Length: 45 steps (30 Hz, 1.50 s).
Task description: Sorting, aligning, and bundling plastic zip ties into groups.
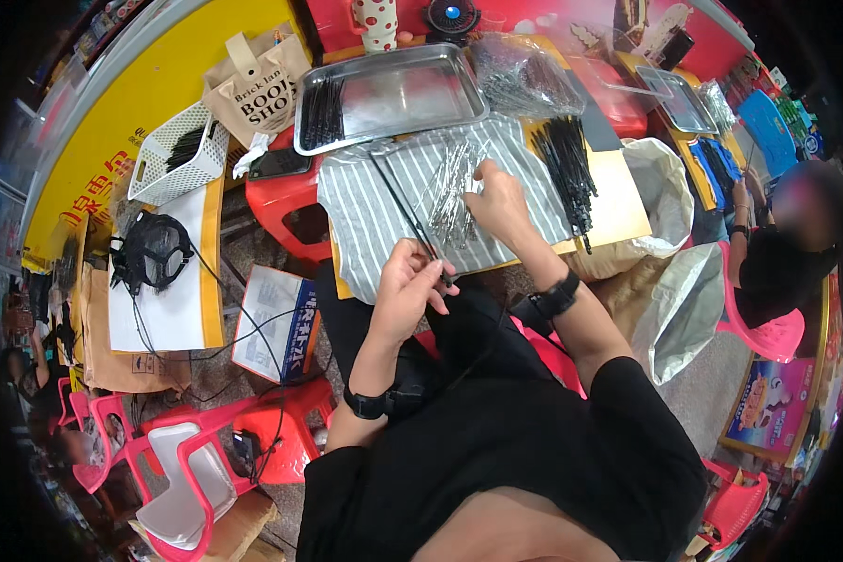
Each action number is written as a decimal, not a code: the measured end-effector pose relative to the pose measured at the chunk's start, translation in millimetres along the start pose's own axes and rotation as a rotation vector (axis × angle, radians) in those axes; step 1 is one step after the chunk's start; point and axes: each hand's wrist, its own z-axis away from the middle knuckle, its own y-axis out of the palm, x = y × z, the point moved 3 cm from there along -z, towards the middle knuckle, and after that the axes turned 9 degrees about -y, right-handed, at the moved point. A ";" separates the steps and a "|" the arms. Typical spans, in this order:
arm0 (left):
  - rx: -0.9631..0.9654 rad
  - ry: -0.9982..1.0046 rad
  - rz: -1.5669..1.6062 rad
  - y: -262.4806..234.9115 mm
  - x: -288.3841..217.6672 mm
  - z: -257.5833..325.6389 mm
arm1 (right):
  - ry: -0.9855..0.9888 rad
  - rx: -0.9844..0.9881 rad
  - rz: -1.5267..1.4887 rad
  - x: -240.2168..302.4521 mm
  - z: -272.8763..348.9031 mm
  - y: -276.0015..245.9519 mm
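Thin black rods (403, 201) are gripped in my left hand (407, 286), slanting up and away across a grey-and-white striped cloth (351, 201). The fingers are closed round their near ends. At the right edge of a loose pile of thin silver metal strips (451, 201), my right hand (501, 204) has its fingers bent together in a pinch. Whatever lies between those fingertips is too small to make out. A thick bundle of black rods (567, 173) rests on the cloth's right side. More black rods (324, 110) lie in the left end of a metal tray (412, 89).
Behind the cloth lies a clear plastic bag of thin pieces (525, 80). A white basket (180, 169) and a phone (283, 163) are to the left. Open white sacks (670, 304) stand at the right. A co-worker (782, 253) sits at the far right.
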 end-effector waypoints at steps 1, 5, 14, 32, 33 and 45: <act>0.019 0.007 -0.011 -0.9 3.5 -1.7 | 0.009 -0.022 -0.022 -7.0 -3.6 8.8; 0.033 0.008 -0.027 -5.1 6.0 -4.7 | 0.092 -0.063 -0.168 -40.1 -4.4 19.2; -0.013 -0.031 0.019 -6.0 11.5 -8.6 | 0.511 0.076 -0.900 -36.4 8.2 0.0; -0.026 -0.002 0.099 4.5 14.8 -14.8 | 0.122 -0.013 -0.181 -32.0 -4.5 11.3; -0.023 0.010 0.094 3.8 14.1 -13.1 | 0.125 -0.039 -0.176 -32.7 -5.7 13.3; -0.036 0.012 0.105 4.2 12.8 -12.3 | 0.074 -0.084 -0.161 -34.0 -8.1 16.0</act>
